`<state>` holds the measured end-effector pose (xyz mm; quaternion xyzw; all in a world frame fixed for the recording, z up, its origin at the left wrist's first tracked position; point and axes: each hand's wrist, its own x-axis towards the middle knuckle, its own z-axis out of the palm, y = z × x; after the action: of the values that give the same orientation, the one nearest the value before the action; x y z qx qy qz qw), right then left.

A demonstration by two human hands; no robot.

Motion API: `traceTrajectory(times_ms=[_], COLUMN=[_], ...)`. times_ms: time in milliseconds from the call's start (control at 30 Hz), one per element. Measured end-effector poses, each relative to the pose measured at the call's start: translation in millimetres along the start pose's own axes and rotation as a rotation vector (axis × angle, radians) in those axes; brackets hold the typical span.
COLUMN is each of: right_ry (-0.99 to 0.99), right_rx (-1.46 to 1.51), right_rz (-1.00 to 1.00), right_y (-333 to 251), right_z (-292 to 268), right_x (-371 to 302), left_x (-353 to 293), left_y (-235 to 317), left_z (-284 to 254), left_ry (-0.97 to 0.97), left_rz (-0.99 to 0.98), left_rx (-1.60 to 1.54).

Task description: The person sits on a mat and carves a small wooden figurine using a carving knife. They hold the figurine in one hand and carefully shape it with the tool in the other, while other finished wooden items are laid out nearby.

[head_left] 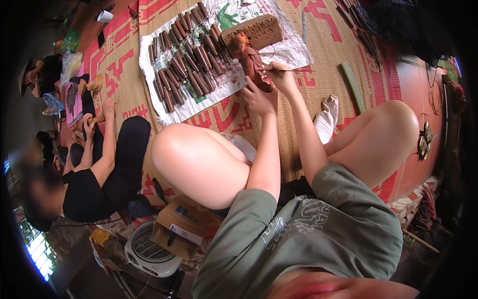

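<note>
A reddish-brown carved figurine (249,59) leans with its head end against a rough brown block (256,34). Around its lower end my left hand (261,99) is closed, steadying it. My right hand (280,77) pinches a thin, dark, stick-like tool (302,71) whose tip meets the figurine's side; its exact kind is too small to make out. To the left, several carving tools with brown wooden handles (191,55) lie in rows on a white printed cloth (219,94).
I sit on a red and tan woven mat (328,55). A greenish strip (352,87) lies at right. More long tools (361,37) are at the far right. At left another person's hands (97,119) hold a pale wooden piece. A cardboard box (181,224) and a fan (149,246) stand nearby.
</note>
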<state>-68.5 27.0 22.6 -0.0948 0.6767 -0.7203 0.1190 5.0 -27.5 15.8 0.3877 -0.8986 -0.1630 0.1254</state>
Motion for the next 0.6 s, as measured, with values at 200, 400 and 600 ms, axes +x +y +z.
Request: traceTrajectory(times_ms=[200, 400, 600], right_ry=[-0.012, -0.092, 0.009], right_rx=[-0.174, -0.103, -0.153], right_rz=[-0.03, 0.09, -0.023], right_y=[-2, -8, 3], right_z=[1, -9, -1], right_x=[18, 2, 14], left_x=[2, 1, 1], left_y=[5, 2, 3], left_z=[-5, -5, 1], left_ry=[-0.083, -0.043, -0.031], left_rz=[-0.013, -0.013, -0.003], left_rx=[-0.012, -0.042, 0.005])
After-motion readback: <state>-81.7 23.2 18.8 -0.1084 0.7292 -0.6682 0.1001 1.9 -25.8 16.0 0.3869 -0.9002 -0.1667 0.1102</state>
